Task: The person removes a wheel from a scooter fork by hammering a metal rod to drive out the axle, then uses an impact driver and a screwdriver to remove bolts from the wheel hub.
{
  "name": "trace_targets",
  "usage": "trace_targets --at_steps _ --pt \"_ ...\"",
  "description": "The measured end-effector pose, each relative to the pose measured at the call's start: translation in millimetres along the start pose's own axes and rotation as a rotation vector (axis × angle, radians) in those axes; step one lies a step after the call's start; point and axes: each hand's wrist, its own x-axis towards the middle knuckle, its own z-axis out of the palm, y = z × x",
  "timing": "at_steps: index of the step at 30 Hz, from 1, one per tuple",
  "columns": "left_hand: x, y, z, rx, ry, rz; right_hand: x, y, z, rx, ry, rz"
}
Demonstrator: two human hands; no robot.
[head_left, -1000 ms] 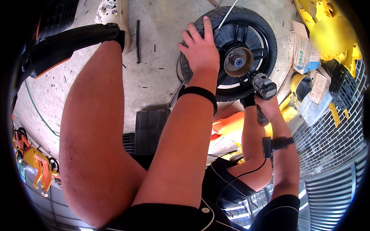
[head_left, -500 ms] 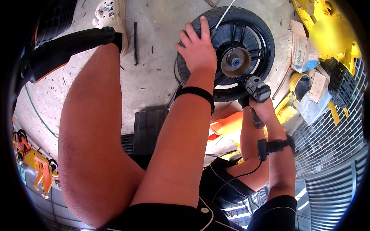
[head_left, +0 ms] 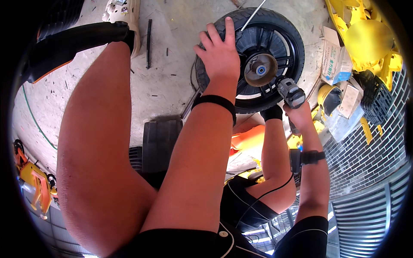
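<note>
A wheel with a black tyre (head_left: 294, 38) lies flat on the floor, its spoked black rim and round brown-grey hub drum (head_left: 272, 69) facing up. My left hand (head_left: 219, 53) rests on the tyre's left side, fingers spread and stretched out. In my right hand (head_left: 300, 112) is a grey and black cordless power drill (head_left: 291, 93), gripped by its handle. Its nose points toward the lower right of the hub drum; whether the tip touches anything cannot be made out. A thin metal rod (head_left: 254, 15) slants across the tyre's far edge.
An open cardboard box (head_left: 333, 60), yellow plastic parts (head_left: 359, 10) and a black crate (head_left: 378, 96) crowd the right side. Near my legs are a black box-like piece (head_left: 161, 144) and an orange panel (head_left: 249, 139). A black strip (head_left: 149, 45) lies left of the wheel.
The drill in my right hand has shifted slightly up and to the right relative to the wheel. My left hand stays spread on the tyre. The whole view has moved a little.
</note>
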Motion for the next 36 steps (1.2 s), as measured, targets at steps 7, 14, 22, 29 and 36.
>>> trace_targets --at_steps 7,14,22,29,36 --pt "-1 0 2 0.031 0.074 0.019 5 -8 -5 0.087 0.007 -0.117" --pt "-2 0 3 0.033 0.066 0.012 8 -12 -8 0.080 0.014 -0.101" --pt "-3 0 2 0.044 0.062 0.008 9 -29 -16 0.204 -0.033 -0.014" --pt "-3 -1 3 0.052 0.070 0.013 14 -33 -10 0.209 0.017 -0.053" --pt "-3 -1 3 0.054 0.072 0.017 13 -41 1 0.365 0.031 -0.031"
